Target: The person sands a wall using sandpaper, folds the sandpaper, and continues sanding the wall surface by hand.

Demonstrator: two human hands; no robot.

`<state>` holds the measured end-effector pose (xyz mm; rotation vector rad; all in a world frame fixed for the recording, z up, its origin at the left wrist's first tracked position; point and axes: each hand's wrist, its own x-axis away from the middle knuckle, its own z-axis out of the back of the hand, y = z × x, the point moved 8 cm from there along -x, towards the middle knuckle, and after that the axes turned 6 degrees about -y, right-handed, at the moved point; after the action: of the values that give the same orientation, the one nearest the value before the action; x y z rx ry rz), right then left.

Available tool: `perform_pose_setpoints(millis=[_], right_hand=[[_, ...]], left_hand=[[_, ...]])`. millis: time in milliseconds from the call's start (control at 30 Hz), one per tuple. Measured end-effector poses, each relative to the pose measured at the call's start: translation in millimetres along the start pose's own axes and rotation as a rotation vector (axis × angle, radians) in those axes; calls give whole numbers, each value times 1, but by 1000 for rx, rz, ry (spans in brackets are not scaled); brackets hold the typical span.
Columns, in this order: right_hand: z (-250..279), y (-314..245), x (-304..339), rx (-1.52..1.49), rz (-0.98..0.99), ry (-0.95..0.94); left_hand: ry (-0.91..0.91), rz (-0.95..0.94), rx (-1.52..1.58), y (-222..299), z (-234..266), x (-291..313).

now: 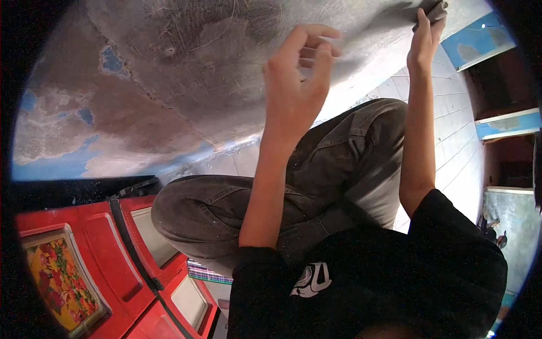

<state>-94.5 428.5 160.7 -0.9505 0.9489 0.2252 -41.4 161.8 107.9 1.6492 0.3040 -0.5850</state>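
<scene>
My left hand [299, 79] is raised in front of the scraped grey wall [214, 62], its fingers loosely curled and apart with nothing between them. Whether its fingertips touch the wall, I cannot tell. Farther right, my right arm reaches out to the wall's far end. There my right hand [426, 42] grips a small dark grey pad [437, 11] against the wall surface; its exact kind does not show. Grey smears and scratches cover much of the wall, and patches of old blue paint [114, 61] show through on the left.
I sit on a white tiled floor [451, 121] with crossed legs in dark trousers [344, 152]. A red cabinet [116, 254] with a floral panel stands close at my left. On the right are blue-edged door openings [508, 124].
</scene>
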Motion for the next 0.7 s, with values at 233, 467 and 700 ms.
perform_pose_setpoints(millis=[233,467,700], right_hand=[[-70,-6,82,-44,-53,-159],[-52,-37,50,313,119,-112],[-27,-33,33,725,198,-13]], left_hand=[[-7,5,21,-1,-4,1],[-25,-5,-9,0,-6,1],[-40,19,-33,-2,-9,1]])
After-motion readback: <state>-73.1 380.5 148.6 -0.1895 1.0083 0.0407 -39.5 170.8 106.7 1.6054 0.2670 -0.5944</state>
